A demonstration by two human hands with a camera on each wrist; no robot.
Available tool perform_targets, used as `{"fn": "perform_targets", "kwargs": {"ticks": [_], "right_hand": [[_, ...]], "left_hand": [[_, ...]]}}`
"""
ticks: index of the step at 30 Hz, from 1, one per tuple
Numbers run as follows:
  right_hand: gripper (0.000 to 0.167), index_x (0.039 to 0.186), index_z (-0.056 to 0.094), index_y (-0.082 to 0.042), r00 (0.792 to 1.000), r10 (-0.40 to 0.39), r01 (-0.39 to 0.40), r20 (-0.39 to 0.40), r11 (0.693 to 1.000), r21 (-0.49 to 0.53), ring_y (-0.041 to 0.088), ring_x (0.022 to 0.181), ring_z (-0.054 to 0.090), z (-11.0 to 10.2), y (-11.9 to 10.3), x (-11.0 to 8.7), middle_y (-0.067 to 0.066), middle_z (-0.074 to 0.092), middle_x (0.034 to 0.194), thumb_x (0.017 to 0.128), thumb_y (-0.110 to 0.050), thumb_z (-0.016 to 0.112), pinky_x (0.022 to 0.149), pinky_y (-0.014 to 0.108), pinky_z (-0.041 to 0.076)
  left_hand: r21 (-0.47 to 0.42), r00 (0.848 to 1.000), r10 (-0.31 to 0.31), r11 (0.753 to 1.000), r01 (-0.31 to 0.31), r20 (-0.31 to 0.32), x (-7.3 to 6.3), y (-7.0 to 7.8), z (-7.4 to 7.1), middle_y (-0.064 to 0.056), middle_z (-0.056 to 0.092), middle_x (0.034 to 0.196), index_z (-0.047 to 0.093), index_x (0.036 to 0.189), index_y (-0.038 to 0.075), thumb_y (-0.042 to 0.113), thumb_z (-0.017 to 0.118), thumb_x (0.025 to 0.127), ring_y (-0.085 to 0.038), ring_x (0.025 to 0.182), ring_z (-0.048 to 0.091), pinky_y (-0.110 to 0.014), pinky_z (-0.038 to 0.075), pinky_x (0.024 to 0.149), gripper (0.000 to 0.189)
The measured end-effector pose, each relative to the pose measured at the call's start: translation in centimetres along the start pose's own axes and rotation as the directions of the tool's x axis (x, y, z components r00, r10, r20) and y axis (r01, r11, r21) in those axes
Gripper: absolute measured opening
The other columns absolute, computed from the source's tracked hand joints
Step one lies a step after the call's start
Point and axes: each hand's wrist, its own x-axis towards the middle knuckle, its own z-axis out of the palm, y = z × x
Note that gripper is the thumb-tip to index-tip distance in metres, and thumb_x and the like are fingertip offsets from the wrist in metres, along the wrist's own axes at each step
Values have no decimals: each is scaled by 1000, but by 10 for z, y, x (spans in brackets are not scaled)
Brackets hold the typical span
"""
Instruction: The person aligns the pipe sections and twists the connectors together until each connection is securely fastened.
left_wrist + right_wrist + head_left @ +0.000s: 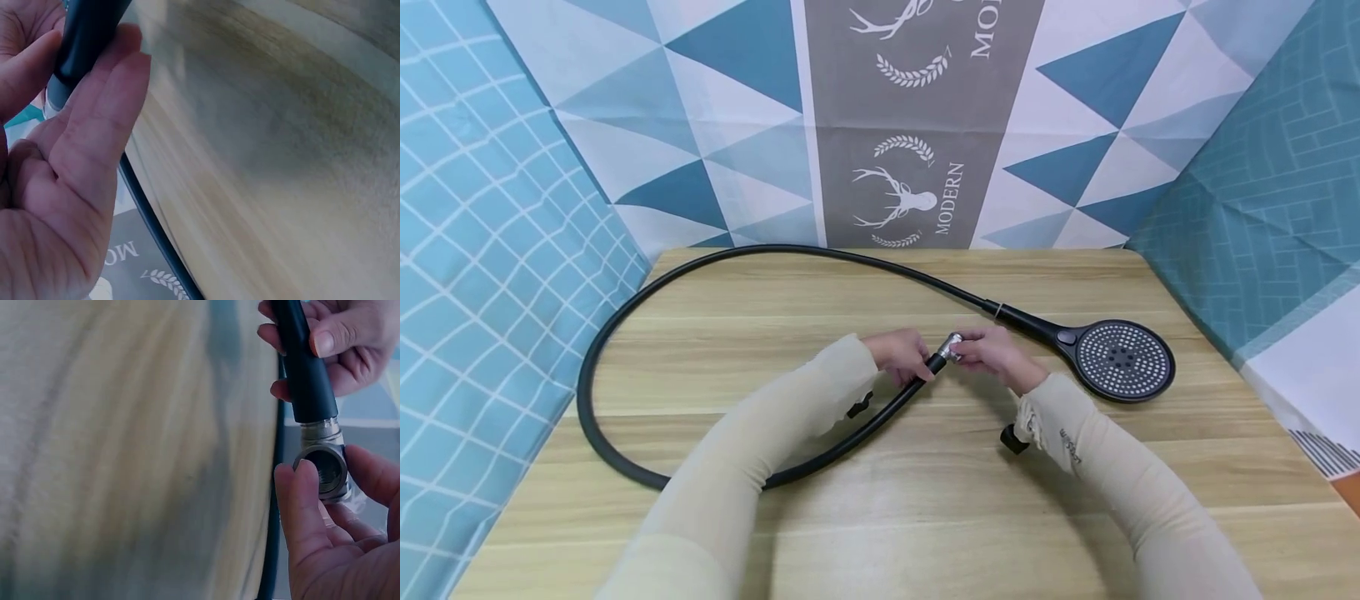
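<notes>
A long black shower hose (587, 367) loops over the table, one end joined to a black shower head (1122, 358) lying at the right. My left hand (902, 353) grips the other end by its black sleeve (309, 384); thumb and fingers lie on either side of it in the left wrist view. On the tip of that sleeve sits a silver metal fitting (322, 431) with a round threaded opening facing the right wrist camera. My right hand (996, 354) pinches this fitting between thumb and fingers. Both hands meet near the table's middle, above the wood.
The wooden table (880, 533) carries the hose loop at left and centre. Behind it hangs a patterned cloth (917, 117), with blue tiled-pattern cloths (482, 233) at the sides. Black wrist straps show under both sleeves.
</notes>
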Motion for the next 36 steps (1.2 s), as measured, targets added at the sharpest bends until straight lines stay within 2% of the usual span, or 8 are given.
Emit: {"fn": "perform_targets", "kwargs": {"ticks": [4, 10, 17, 21, 25, 30, 33, 36], "right_hand": [[45, 130, 45, 17, 1000, -11, 10, -25, 999, -41, 8, 68, 62, 7, 4, 3, 7, 64, 86, 90, 2, 61, 77, 31, 54], [37, 122, 54, 15, 992, -48, 38, -115, 995, -88, 13, 73, 64, 15, 9, 4, 17, 65, 97, 88, 3, 65, 75, 29, 55], [39, 123, 53, 15, 991, -39, 26, -125, 994, -106, 16, 78, 64, 18, 15, 3, 28, 60, 114, 88, 4, 64, 76, 30, 55], [39, 124, 52, 15, 990, -35, 20, -140, 993, -112, 16, 77, 63, 17, 17, 1, 26, 61, 111, 89, 4, 63, 76, 31, 55], [35, 119, 56, 15, 988, -76, 52, -134, 983, -177, 13, 71, 61, 18, 18, 2, 20, 64, 100, 87, 3, 65, 69, 28, 55], [29, 110, 62, 13, 980, -158, 109, -124, 936, -335, 9, 60, 58, 19, 19, 3, 16, 66, 89, 85, -1, 69, 56, 21, 51], [29, 108, 63, 13, 977, -184, 126, -108, 907, -403, 9, 57, 57, 20, 19, 4, 16, 67, 86, 85, -2, 70, 53, 20, 49], [31, 111, 62, 12, 980, -173, 121, -93, 905, -408, 9, 58, 56, 20, 19, 5, 17, 67, 89, 86, -4, 69, 54, 20, 48]], "left_hand": [[21, 1000, -27, 999, 27, 10, 3, -3, 0, -6, 56, 62, 57, 74, 5, 6, 69, 87, -15, 54, 56, -28, 53, 58, 18], [35, 999, -35, 999, 35, -9, 9, -7, 1, -7, 57, 63, 58, 78, 3, 6, 69, 88, -16, 54, 57, -29, 54, 60, 15], [72, 998, -58, 996, 60, -23, 14, -8, 8, -9, 61, 68, 62, 84, -1, 8, 70, 87, -18, 58, 59, -28, 54, 60, 12], [85, 998, -50, 995, 53, -41, 16, -5, 11, -9, 61, 67, 61, 82, 0, 6, 71, 86, -18, 56, 58, -28, 54, 60, 12], [106, 995, -71, 991, 78, -66, 17, -4, 12, -8, 60, 65, 59, 77, 2, 5, 71, 85, -17, 54, 58, -27, 54, 58, 15], [147, 995, -62, 986, 73, -76, 17, -4, 12, -6, 59, 65, 58, 75, 3, 5, 72, 85, -16, 53, 58, -25, 53, 57, 18], [235, 996, -21, 971, 41, -90, 15, -5, 12, -5, 58, 63, 59, 73, 3, 7, 74, 84, -16, 53, 59, -24, 52, 56, 19], [339, 994, 27, 941, 12, -109, 11, -4, 13, -4, 58, 60, 61, 72, 4, 10, 75, 83, -15, 52, 59, -22, 48, 53, 19]]}}
